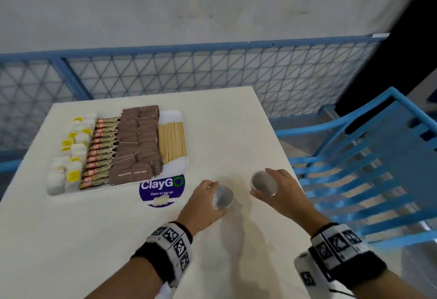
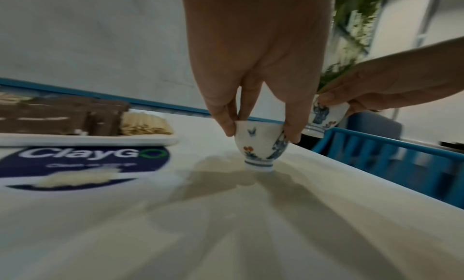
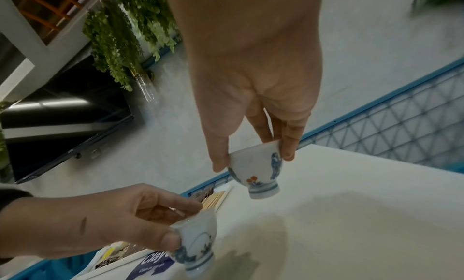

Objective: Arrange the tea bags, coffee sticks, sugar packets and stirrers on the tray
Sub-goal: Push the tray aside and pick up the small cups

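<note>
The white table [image 1: 118, 239] carries everything under inspection, with a blue slatted chair [image 1: 369, 168] at its right edge and a blue mesh railing [image 1: 189, 69] beyond. The white tray [image 1: 176, 168] sits at the far left of the table, just behind a round "ClayGo" sticker [image 1: 162, 190]. On the tray the goods lie in rows: white and yellow sugar packets [image 1: 68, 157] at the left, then dark coffee sticks [image 1: 101, 152], then two columns of brown tea bags [image 1: 138, 142], then the wooden stirrers [image 1: 172, 141] at the right; a bare strip of tray remains beside the stirrers. Arrangement appears largely complete. The left hand [image 1: 203, 204] pinches a small painted porcelain cup [image 2: 260, 145] at its rim between thumb and fingers, its foot at or just above the table surface; contact cannot be confirmed. The right hand [image 1: 281, 190] pinches a second painted cup [image 3: 256, 169] by the rim likewise, held tilted and clear of the table. Both cups are well apart from the tray. Handling assessment: the packets, sticks and tea bags are judged light, soft and easily displaced, best nudged at their edges or lifted by a short end; the tea bag strings could snag neighbours. The stirrers are judged stiff, light and prone to rolling, best gathered as a bundle at mid-length. The cups are judged rigid, smooth and breakable; a rim pinch is adequate only if they are set down gently.
</note>
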A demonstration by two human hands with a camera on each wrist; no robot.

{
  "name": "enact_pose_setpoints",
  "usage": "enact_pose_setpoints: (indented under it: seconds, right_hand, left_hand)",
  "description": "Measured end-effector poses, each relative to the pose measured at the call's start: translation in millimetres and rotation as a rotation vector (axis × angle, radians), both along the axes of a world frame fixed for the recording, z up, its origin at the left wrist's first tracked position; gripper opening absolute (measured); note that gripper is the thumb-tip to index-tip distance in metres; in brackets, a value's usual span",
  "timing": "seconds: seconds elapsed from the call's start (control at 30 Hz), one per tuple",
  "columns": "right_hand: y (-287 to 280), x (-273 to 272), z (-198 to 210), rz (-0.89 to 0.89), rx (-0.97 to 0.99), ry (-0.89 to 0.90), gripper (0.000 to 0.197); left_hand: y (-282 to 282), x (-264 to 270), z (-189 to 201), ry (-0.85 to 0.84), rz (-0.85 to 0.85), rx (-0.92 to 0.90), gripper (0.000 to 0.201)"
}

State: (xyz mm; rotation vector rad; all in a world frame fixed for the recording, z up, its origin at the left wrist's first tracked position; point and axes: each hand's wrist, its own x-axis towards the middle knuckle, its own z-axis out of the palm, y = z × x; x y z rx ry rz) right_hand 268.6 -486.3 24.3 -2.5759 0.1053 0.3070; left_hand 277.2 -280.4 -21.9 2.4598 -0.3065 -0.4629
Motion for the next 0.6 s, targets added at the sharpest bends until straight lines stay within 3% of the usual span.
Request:
enact_pose_setpoints:
  seconds: [0.1, 0.33, 0.6]
  right_hand:
    - [27, 49, 0, 0.071, 0.047, 0.010, 0.062]
    - [77, 153, -29, 0.183, 0.064, -0.004, 0.061]
    - [118, 229, -55, 0.267, 0.048, -0.017, 0.073]
  left_hand:
    - [21, 21, -1, 0.000, 0.123, -0.044, 0.074]
    - [44, 72, -13, -0.066, 0.313, -0.111, 0.071]
    - [37, 107, -32, -0.101, 0.431, -0.287, 0.077]
